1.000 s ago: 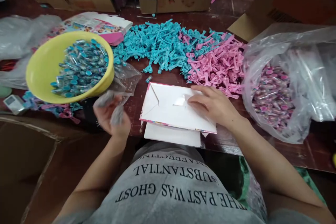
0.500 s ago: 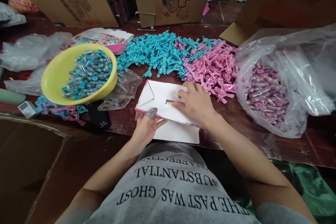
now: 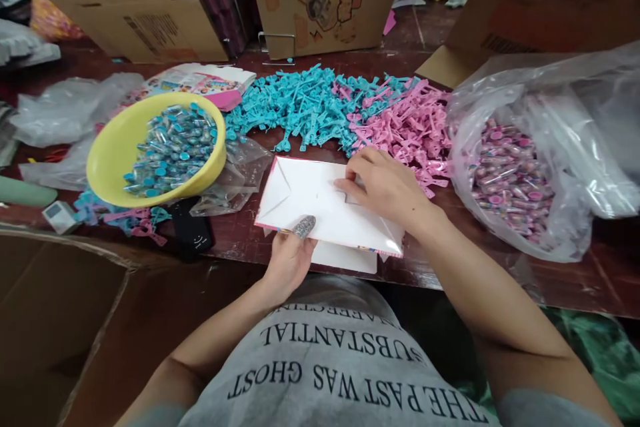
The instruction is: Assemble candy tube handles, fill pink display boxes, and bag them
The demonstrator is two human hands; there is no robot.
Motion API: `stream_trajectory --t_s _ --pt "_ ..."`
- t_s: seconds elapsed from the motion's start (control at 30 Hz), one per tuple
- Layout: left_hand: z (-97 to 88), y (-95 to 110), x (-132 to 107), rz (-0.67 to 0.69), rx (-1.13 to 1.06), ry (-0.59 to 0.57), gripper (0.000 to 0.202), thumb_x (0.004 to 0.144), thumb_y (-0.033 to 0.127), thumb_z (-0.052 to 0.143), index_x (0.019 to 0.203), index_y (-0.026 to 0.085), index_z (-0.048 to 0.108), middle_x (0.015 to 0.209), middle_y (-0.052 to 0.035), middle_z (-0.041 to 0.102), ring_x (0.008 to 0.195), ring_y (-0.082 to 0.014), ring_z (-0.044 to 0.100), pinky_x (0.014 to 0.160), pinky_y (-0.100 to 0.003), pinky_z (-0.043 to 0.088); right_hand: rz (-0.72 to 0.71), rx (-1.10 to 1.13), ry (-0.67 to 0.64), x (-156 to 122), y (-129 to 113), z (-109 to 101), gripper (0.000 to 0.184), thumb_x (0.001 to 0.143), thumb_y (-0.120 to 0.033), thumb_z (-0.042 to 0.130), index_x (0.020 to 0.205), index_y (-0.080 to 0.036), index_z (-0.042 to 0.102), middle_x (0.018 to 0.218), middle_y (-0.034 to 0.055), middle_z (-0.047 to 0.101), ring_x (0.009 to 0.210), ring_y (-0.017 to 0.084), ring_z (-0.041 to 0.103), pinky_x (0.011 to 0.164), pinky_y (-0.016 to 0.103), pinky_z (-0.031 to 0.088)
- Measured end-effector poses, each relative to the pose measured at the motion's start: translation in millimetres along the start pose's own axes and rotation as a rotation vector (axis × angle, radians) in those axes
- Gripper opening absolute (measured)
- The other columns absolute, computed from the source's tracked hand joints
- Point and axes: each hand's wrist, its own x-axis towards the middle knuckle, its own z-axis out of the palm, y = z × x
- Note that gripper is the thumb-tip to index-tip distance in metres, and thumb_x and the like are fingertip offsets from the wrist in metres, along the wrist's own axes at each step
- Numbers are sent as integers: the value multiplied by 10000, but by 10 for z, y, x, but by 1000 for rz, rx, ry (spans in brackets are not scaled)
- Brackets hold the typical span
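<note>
A small cardboard box (image 3: 310,193), plain white on the upper side with a pink printed edge, lies in front of me with folded creases at its left end. My left hand (image 3: 290,259) grips its near edge, the thumb on top wrapped in something silvery and the fingers underneath. Curled over the right half is my right hand (image 3: 387,183), its thumb and fingertips at the white surface beside a small cut or flap, partly covered. A white panel (image 3: 345,257) extends below the near edge.
Behind the box lie heaps of blue plastic clips (image 3: 300,103) and pink plastic clips (image 3: 400,123). A yellow bowl (image 3: 107,167) of blue-capped tubes stands left, near a black phone (image 3: 193,230). At right is a clear bag (image 3: 570,233) of pink-capped tubes. Cardboard cartons (image 3: 325,0) line the back.
The slot seen half a second ago near the middle of the white face is now nearly closed. My right hand has shifted slightly right, and the near right corner now shows.
</note>
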Motion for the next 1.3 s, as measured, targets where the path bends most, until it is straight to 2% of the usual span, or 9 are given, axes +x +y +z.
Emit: stream_trajectory --t_s 0.13,0.27,0.47,0.7,0.8,0.9,1.0,1.13,1.3 --pt "305 214 -84 213 123 -54 542 614 337 1011 1098 264 777 1110 -49 825 1337 -342 682 1196 -508 539 13 128 209 -109 -51 -221 458 949 -677 666 863 -230 622 1060 93 666 1002 287 629 813 404 498" --pt "447 211 -66 168 148 -55 509 619 309 991 1071 211 777 1087 -89 824 1336 -371 681 1195 -552 527 84 87 256 -117 -9 -85 350 948 -568 696 971 -232 604 1038 95 662 956 286 611 785 397 480" --pt "331 5 90 164 135 41 630 624 247 937 1222 202 743 1185 -108 809 1334 -344 684 1188 -505 524 95 76 303 -82 77 375 254 977 -477 631 1035 -231 602 1089 125 668 1007 319 600 843 452 487" --pt "245 -43 145 200 187 76 575 654 217 869 1212 192 732 1090 -87 816 1248 -312 724 1145 -448 551 103 136 250 -21 109 385 375 919 -591 698 1013 -240 606 1084 109 670 1009 315 611 840 443 498" --pt "198 -92 186 173 201 102 583 656 211 856 1224 191 731 1039 -78 815 1207 -311 739 1147 -476 546 110 78 245 28 68 508 441 909 -609 697 1098 -222 603 1148 137 663 1065 346 597 871 480 494" --pt "188 -99 192 142 170 87 608 655 224 894 1241 205 733 1124 -96 811 1247 -323 725 1157 -512 542 108 31 260 45 33 628 474 927 -594 681 1172 -198 594 1279 181 640 1156 379 578 940 529 477" --pt "222 -39 160 143 142 12 623 661 271 955 1248 246 747 1213 -89 801 1324 -326 690 1190 -517 532 54 86 253 23 64 612 511 950 -662 636 1199 -219 583 1339 177 641 1195 377 579 984 539 474" --pt "234 22 123 174 168 -50 633 646 357 1009 1227 270 774 1153 -61 817 1293 -338 712 1206 -522 538 -63 210 236 -34 128 451 537 1001 -752 496 1167 -250 588 1331 136 673 1213 332 600 1030 498 474" --pt "164 -112 145 219 255 -87 601 760 382 965 1302 250 741 1168 -80 815 1359 -337 679 1256 -521 499 115 149 351 -34 51 452 581 970 -817 474 1074 -259 597 1176 114 691 1102 330 589 976 507 469"
